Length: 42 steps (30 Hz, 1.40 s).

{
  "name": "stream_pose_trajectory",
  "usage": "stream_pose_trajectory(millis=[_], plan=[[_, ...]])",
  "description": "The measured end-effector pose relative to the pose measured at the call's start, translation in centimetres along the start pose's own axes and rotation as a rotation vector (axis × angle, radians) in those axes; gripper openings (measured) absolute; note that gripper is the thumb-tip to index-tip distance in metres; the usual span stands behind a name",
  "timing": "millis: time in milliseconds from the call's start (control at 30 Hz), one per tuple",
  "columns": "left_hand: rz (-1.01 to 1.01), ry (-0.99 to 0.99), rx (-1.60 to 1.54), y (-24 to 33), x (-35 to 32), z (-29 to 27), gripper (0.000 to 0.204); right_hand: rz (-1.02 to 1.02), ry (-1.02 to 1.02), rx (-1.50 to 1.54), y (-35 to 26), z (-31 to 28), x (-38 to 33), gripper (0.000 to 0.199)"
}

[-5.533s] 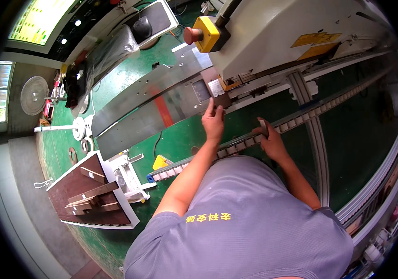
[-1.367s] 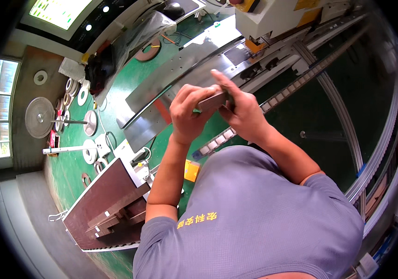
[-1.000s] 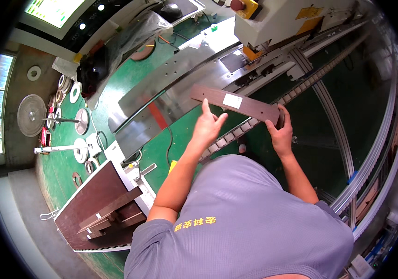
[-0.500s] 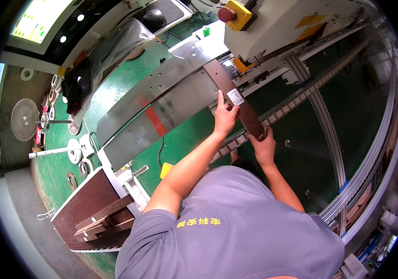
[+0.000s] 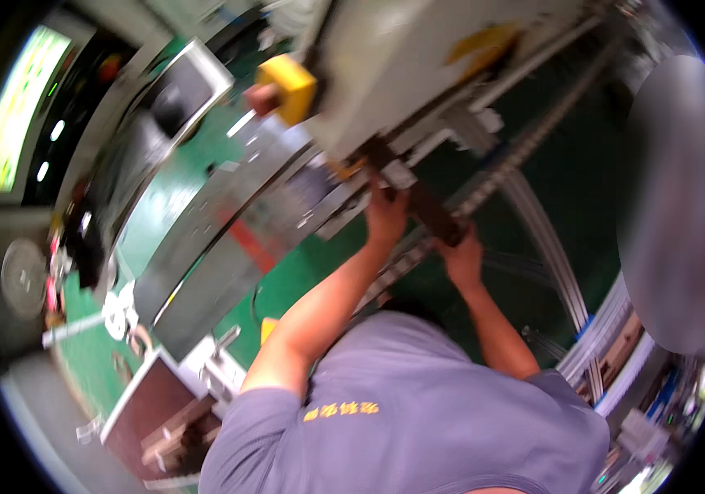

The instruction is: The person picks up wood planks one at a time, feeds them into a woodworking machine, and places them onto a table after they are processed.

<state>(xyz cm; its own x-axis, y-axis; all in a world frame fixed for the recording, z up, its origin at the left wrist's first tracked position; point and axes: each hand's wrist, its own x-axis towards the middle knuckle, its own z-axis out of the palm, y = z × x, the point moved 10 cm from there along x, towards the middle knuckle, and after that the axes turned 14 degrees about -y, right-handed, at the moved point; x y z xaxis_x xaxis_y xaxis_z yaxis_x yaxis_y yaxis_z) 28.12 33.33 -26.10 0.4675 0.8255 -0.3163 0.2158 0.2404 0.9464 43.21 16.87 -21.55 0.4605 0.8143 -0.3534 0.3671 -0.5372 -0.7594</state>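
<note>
A long dark brown strip (image 5: pixel 430 210) with a white label near its far end points into the opening of a pale grey machine housing (image 5: pixel 418 66). My left hand (image 5: pixel 385 216) grips the strip close to the label, near the housing. My right hand (image 5: pixel 461 257) holds the strip's near end from below. The strip's far tip is hidden under the housing. The picture is blurred by motion.
A yellow box with a red round button (image 5: pixel 282 89) sits on the housing's left corner. A shiny metal guide plate (image 5: pixel 221 247) runs to the left over the green machine bed. A roller rail (image 5: pixel 492 177) runs diagonally to the right. A brown rack (image 5: pixel 163 412) stands lower left.
Both hands turned the strip from crosswise to lengthwise and pushed it forward; its far end now sits under the machine housing. The view has swung closer to the machine.
</note>
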Motion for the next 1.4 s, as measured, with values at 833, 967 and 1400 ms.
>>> stream_pose_trajectory(millis=[833, 967, 1400], plan=[[0.004, 0.778, 0.070, -5.8, -33.0, -33.1, 0.037, -0.081, -0.447, 0.150, 1.1, 8.7, -2.7, 0.034], [-0.122, 1.628, 0.150, -18.2, -57.0, -43.9, 0.032, -0.206, -0.652, 0.194, -5.0, 16.4, -5.4, 0.033], [0.093, 1.627, -0.908, -43.6, -58.0, -47.2, 0.029, -0.608, -1.170, -0.193, -24.8, 40.2, -26.6, 0.018]])
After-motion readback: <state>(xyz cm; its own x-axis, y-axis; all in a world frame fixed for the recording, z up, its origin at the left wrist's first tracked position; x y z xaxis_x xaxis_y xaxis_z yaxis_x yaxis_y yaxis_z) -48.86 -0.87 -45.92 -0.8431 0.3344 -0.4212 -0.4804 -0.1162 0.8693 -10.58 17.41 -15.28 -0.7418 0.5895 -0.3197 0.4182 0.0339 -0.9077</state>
